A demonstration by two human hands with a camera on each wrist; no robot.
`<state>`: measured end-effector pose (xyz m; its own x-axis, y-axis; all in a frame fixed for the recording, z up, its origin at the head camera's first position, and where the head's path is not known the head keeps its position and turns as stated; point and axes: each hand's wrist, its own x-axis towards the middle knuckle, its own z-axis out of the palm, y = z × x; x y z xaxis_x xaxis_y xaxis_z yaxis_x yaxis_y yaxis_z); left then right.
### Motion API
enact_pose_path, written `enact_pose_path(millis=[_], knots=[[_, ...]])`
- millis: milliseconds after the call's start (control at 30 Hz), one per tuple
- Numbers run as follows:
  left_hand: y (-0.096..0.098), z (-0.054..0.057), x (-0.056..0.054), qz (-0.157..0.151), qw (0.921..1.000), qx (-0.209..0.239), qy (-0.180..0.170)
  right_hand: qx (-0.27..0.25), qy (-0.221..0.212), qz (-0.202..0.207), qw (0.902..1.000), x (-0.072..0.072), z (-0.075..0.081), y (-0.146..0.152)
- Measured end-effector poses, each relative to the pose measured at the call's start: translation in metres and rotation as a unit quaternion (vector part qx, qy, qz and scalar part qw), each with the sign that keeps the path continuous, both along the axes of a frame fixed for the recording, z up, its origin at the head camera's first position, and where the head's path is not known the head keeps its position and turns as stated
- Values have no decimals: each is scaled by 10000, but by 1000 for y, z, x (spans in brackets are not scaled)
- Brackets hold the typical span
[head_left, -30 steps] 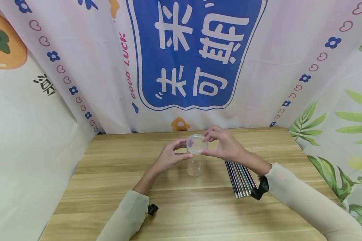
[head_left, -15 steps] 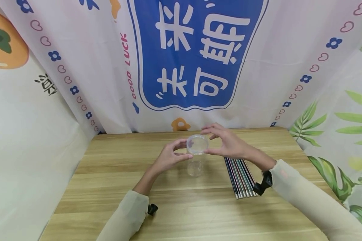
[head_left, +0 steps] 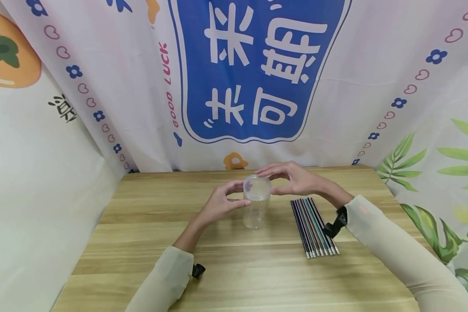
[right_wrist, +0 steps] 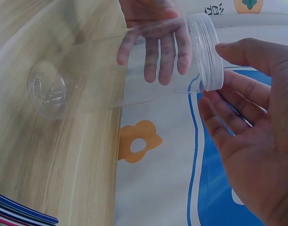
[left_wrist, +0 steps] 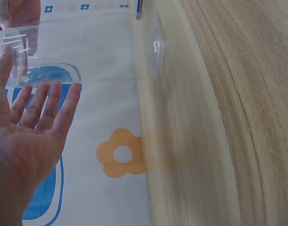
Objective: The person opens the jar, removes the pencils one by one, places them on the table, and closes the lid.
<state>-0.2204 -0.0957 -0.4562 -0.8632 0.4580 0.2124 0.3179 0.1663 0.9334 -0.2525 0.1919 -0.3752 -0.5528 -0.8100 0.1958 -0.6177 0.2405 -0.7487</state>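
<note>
A clear plastic jar (head_left: 254, 214) stands upright on the wooden table, with a clear screw lid (head_left: 257, 187) on its top. My left hand (head_left: 220, 203) holds the jar near its neck from the left, thumb in front and fingers on the far side. From the right, my right hand (head_left: 296, 180) grips the lid by its rim. In the right wrist view, the thumb presses one side of the ridged lid (right_wrist: 207, 54) and the fingers touch the other. The left wrist view shows the left fingers (left_wrist: 52, 101) fairly straight against the jar wall.
A row of several striped pencils (head_left: 315, 227) lies right of the jar, under the right forearm, eraser ends toward me. A printed curtain (head_left: 152, 143) hangs along the table's back edge. The wooden table top (head_left: 226, 268) extends in front of the jar.
My right fingers loosened from the lid's far rim half a second ago, and now they are back on it, turned to a new position. The left hand has kept its hold.
</note>
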Motion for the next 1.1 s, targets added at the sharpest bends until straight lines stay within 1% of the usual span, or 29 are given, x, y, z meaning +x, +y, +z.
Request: enact_pose_path(millis=[167,333,500,700,867,1100], knots=[[1,1,0,36,10000,-9,-7,100,214,-195,9995,2,1,-1],[2,-1,-1,55,10000,-50,10,194,661,-510,9963,5,1,-2],[3,0,0,113,9999,-35,75,98,1057,-758,9915,10,0,-5],[4,0,0,147,9998,-3,101,-45,1277,-1188,9847,19,-2,-11],[4,1,1,191,9997,-65,103,-17,1460,-1606,9762,29,-4,-14],[5,4,1,281,9993,-189,178,44,1453,-1851,9719,34,-4,-14]])
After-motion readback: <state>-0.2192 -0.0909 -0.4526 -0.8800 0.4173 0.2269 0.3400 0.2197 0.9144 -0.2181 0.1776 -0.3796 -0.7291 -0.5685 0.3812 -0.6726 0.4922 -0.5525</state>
